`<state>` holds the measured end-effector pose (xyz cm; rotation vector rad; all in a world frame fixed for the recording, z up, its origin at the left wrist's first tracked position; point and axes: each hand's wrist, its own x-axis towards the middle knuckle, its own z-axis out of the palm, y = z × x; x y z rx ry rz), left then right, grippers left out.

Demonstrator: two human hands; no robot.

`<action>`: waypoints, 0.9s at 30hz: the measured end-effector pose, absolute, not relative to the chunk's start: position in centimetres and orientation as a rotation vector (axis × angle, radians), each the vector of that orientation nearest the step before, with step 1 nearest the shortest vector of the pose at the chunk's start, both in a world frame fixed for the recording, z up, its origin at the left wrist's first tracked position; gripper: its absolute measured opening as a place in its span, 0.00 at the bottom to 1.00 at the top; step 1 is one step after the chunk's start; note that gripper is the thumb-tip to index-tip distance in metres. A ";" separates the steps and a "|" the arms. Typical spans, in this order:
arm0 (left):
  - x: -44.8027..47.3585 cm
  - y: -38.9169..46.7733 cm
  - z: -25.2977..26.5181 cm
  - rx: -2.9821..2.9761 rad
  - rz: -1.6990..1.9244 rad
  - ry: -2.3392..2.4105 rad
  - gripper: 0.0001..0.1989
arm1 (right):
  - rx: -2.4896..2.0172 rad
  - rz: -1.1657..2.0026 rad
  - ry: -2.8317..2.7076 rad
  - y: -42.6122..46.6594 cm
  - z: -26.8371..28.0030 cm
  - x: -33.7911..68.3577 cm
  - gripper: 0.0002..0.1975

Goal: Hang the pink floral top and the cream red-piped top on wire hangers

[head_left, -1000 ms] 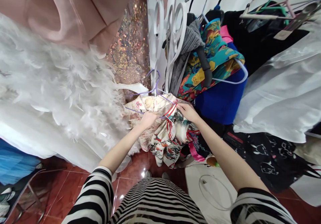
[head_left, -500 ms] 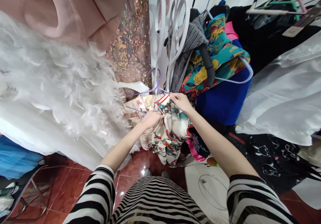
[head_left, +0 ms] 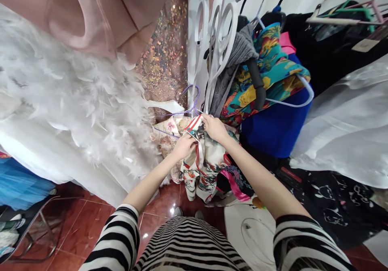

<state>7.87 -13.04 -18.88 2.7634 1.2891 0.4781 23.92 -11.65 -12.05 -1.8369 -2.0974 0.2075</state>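
A cream garment [head_left: 209,151] with a dark floral print and red trim hangs in front of me. My right hand [head_left: 214,128] pinches the upper edge of its red-and-white striped collar [head_left: 194,123]. Lower and to the left, my left hand [head_left: 184,145] has its fingers closed on the front edge of the same garment, with the fingertips partly hidden by cloth. Just behind is a purple hanger [head_left: 194,101], its hook upward. A pale floral garment [head_left: 168,130] hangs on it, next to my left hand.
White feathered clothing [head_left: 91,101] fills the left side. A white scrolled metal rack [head_left: 226,32] stands ahead. To the right hang a teal floral garment [head_left: 269,66], a blue one [head_left: 269,129] and a white one [head_left: 345,121]. Below lie red floor tiles [head_left: 157,218] and a white surface [head_left: 251,238].
My right hand has shifted slightly inward along the collar, and the striped band is tilted more steeply. Both hands keep hold of the garment. The whole view has moved a little.
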 end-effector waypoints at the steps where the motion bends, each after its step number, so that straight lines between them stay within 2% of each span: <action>1: 7.7 -13.4 -19.3 2.754 0.558 1.305 0.11 | -1.813 0.213 -2.106 -11.4 -12.1 24.0 0.19; 3: 7.4 -14.2 -20.3 2.719 0.602 1.361 0.11 | -1.747 0.229 -2.115 -10.9 -12.4 24.1 0.18; 7: 7.4 -15.6 -21.8 2.579 0.289 1.488 0.09 | -1.674 0.276 -2.122 -10.2 -13.0 24.5 0.17; 14: 10.3 -16.5 -21.4 2.357 0.064 1.643 0.28 | -1.644 0.277 -2.135 -10.0 -13.0 24.6 0.16; 17: 10.6 -16.6 -21.5 2.297 0.028 1.700 0.23 | -1.639 0.304 -2.165 -10.1 -12.6 25.0 0.16; 21: 8.2 -15.4 -21.8 2.201 0.087 1.703 0.12 | -1.607 0.384 -2.196 -9.8 -12.1 26.2 0.16; 27: 2.3 -12.8 -20.1 2.182 0.280 1.586 0.13 | -1.288 0.461 -2.284 -8.1 -12.2 28.7 0.15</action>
